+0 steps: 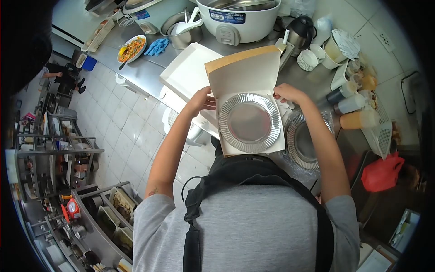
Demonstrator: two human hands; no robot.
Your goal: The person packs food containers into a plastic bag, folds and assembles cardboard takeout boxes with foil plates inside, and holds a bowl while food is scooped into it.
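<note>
In front of my body is an open cardboard box (220,148), white inside, with its brown-edged lid (244,72) raised at the back. A round foil tray (249,122) with a fluted rim lies in it. My left hand (201,102) is at the box's left side near the lid fold, its fingers bent against the edge. On the opposite side, my right hand (288,93) has its fingers curled at the box's right edge. More foil trays (301,141) in clear plastic sit under my right forearm. Another open white box (188,68) is behind my left hand.
A rice cooker (239,20), a metal pot (181,34), a plate of diced vegetables (132,49) and blue gloves (157,46) stand along the back counter. Sauce bottles (351,105) and stacked white cups (308,60) are at right. A white stool (181,124) stands at left.
</note>
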